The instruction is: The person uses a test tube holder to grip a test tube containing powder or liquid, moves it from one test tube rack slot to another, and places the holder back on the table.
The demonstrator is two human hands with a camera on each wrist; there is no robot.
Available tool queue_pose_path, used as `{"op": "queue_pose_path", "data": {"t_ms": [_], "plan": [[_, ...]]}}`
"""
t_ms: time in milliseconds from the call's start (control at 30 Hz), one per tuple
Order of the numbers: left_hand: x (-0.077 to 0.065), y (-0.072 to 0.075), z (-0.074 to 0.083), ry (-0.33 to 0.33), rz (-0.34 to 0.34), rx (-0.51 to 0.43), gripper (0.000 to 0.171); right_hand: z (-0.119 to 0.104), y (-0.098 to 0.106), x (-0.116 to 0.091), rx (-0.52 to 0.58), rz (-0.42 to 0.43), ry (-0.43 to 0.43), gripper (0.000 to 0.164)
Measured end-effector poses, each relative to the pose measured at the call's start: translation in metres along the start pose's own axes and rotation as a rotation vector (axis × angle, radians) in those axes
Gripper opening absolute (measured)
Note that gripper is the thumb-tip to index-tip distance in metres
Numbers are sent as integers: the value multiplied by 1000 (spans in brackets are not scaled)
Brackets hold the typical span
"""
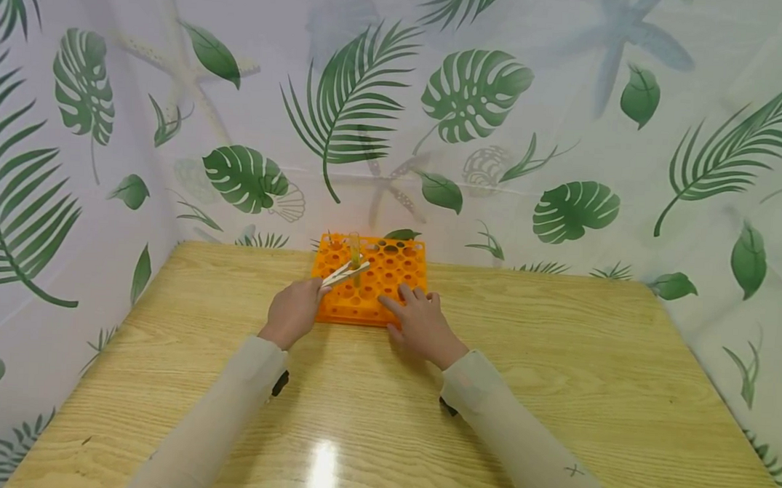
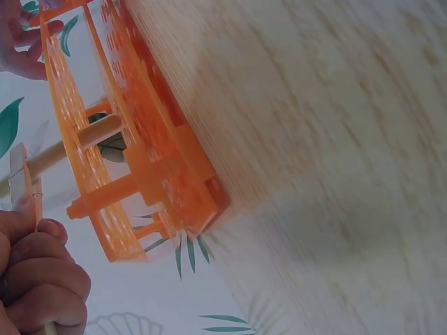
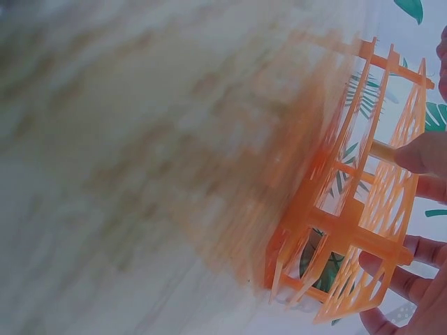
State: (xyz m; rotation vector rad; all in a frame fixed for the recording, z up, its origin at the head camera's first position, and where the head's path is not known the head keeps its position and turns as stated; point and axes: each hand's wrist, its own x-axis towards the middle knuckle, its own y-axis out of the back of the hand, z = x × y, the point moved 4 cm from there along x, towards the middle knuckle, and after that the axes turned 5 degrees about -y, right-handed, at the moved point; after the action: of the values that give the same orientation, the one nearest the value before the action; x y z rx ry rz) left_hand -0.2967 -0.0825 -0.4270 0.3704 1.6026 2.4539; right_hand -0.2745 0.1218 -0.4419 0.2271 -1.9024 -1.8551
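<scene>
An orange test tube rack (image 1: 388,318) stands on the table near the back wall. My left hand (image 1: 294,314) grips a pale wooden test tube clamp (image 1: 338,276) by its handle, fingers curled round it. The clamp's jaws hold a test tube (image 1: 355,251) with yellowish contents. This tube stands upright through a hole at the rack's left side; its lower part shows between the tiers (image 2: 101,131) in the left wrist view. With fingers over the top and thumb at the front, my right hand (image 1: 425,324) holds the rack's right front part.
The wood-grain table (image 1: 556,368) stretches to both sides and in front of the rack. Behind it hangs a white cloth (image 1: 380,200) printed with green leaves and starfish, close to the rack's back edge.
</scene>
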Motion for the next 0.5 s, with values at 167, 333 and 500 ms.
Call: {"op": "queue_pose_path", "data": {"t_ms": [167, 333, 500], "plan": [[0, -1, 0, 0, -1, 6, 31, 0, 1, 0, 1, 12, 8, 44], [-1, -1, 1, -14, -2, 19, 30, 0, 1, -1, 4, 26, 18, 44], [-2, -1, 3, -24, 3, 21, 29, 0, 1, 0, -3, 25, 20, 44]]}}
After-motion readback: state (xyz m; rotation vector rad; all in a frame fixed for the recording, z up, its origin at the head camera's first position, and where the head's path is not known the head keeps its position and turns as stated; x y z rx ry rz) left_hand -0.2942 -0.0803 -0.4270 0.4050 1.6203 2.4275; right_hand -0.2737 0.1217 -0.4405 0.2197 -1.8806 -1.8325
